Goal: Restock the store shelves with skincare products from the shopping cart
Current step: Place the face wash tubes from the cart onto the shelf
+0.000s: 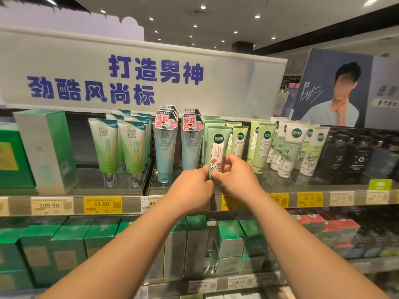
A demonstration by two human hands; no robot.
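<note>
The green tube (pixel 216 151) stands cap down at the front of its row on the glass shelf (pixel 313 183), and both hands hold it low on its body. The left hand (pixel 192 190) pinches the tube's left edge with curled fingers; the right hand (pixel 236 174) has its fingers curled around the right side, the thumb in front near the flower print. I think the two-handed hold is there to set the tube straight, label forward, in line with the same tubes behind it (a tube on its cap tips easily, so a low hold makes sense).

Left of the tube stand two blue tubes (pixel 165 147) with pink tags, and further left the white-green tubes (pixel 105 145) and a green box (pixel 46 147). Right of the tube are lighter green tubes (pixel 262 145), then white tubes (pixel 288 147), then dark bottles (pixel 345 152). Under the tube, price labels (pixel 102 205) run along the shelf edge, and below them a shelf is packed with green boxes (pixel 64 244). Above the tube hangs a white sign (pixel 151 78) with blue characters; right of it stands a poster (pixel 332 89), and ceiling spotlights shine in the room behind. The cart is not in view.
</note>
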